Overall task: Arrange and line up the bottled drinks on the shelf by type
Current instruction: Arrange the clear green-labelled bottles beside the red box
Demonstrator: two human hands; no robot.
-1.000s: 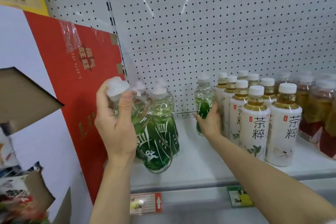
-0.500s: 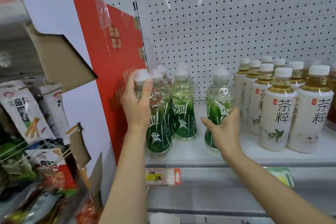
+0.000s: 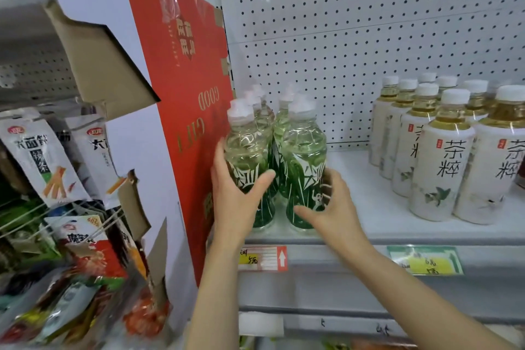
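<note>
Since half a second ago, when your right hand [image 3: 331, 207] cupped a lone green-label bottle standing apart in the middle of the shelf [image 3: 366, 204], that bottle [image 3: 305, 162] has been slid left and now stands just beside the one your left hand [image 3: 237, 199] holds. The gap has closed; green bottles form one cluster against the red cardboard panel [image 3: 187, 111].

Left hand: fingers and thumb wrapped round the front-left green bottle [image 3: 245, 156], low on its label. Right hand: thumb and fingers curled round the lower body of the front-right one.

My read: the greens are now grouped by type, and only squaring the front pair remains (rear bottles partly hidden, so their line cannot be judged).

Contents: green bottles hold a pale, nearly clear liquid, filled to the shoulder, white caps on. The white-label tea bottles [image 3: 440, 162], well apart to the right in rows, show amber liquid at the neck, caps on.
</note>
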